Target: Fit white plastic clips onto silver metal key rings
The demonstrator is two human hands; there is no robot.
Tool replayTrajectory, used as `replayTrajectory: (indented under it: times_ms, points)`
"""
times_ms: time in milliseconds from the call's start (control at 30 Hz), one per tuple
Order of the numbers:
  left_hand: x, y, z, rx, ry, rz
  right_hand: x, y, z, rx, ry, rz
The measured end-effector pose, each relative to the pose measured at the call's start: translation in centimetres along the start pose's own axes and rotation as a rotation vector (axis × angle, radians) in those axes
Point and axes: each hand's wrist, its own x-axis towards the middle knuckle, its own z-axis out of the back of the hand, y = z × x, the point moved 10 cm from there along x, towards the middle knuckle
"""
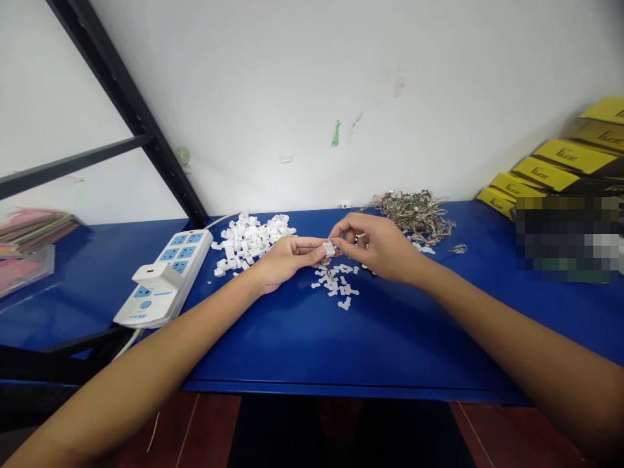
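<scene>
Between thumb and fingers, my left hand (287,262) holds a small white plastic piece (329,249). The fingertips of my right hand (373,244) are pinched together at the upper right edge of that piece; whether they grip a separate small part is too small to tell. Just below the hands lie several flat white bits (341,283). A heap of white plastic pieces (251,240) is to the left, behind my left hand. Behind my right hand sits a tangled pile of thin metallic parts (416,213), partly covered by the hand.
A white power strip (188,260) with a plugged-in adapter (158,278) lies at the left of the blue table (312,351). Yellow and black boxes (565,156) are stacked at the right. A black metal frame (121,91) rises at the left; papers (34,234) lie beyond it.
</scene>
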Motion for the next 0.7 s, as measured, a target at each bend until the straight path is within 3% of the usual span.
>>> replayTrajectory:
  times_ms: [700]
  points:
    - [0.05,0.27,0.63,-0.029,-0.052,-0.021,-0.18,0.39,-0.57,-0.001,0.035,0.010]
